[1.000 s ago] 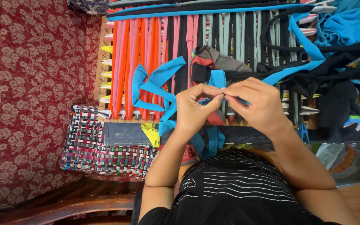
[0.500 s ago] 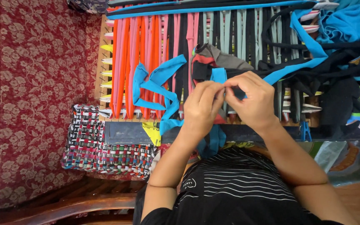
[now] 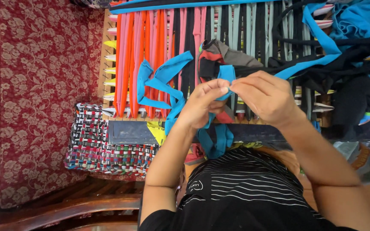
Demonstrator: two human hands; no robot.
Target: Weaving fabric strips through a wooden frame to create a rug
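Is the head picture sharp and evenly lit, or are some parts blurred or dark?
Head view: mostly sharp and evenly lit; the left hand and right hand pinching the blue fabric strip look slightly soft; the left edge beside the red floral cushion falls into shadow; no glare.

Blue strip (image 3: pixel 161 81) (red floral cushion (image 3: pixel 39 85))

Head view, close, straight down over loom (image 3: pixel 245 47)
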